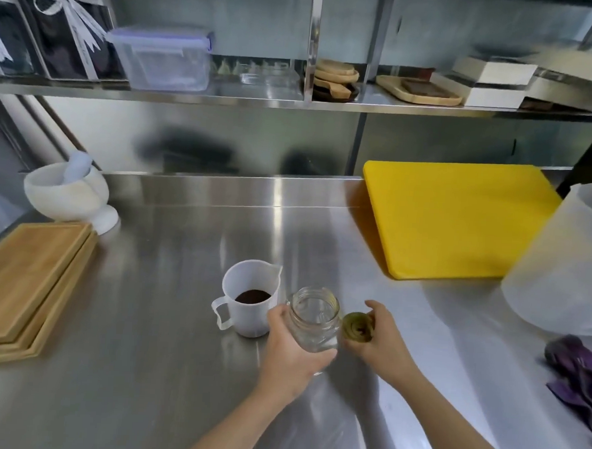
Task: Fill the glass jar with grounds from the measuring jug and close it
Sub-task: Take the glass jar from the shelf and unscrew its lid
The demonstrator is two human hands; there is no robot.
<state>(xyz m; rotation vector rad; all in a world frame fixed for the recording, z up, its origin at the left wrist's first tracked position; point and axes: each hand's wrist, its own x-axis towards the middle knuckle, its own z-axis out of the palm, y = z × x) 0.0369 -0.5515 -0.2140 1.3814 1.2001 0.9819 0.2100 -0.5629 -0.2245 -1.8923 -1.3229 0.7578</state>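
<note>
Clear, empty glass jar, mouth open, standing on the brushed steel counter just right of the translucent white plastic measuring jug with dark grounds low in its bottom. Left hand wrapped and closed around the jar's body from the near-left side, thumb up by the shoulder. Right hand closed on the round olive-green lid, tilted on edge just right of the jar, inner face toward the camera.

Jar: rigid, smooth, probably slippery and breakable on steel; best held low around the body, as now, leaving the rim free. Jug: light, slightly flexible, barely loaded; best taken by its loop handle on the near-left, spout pointing away to the upper right. Lid: small, stiff, light; fingertip hold on the rim enough.
</note>
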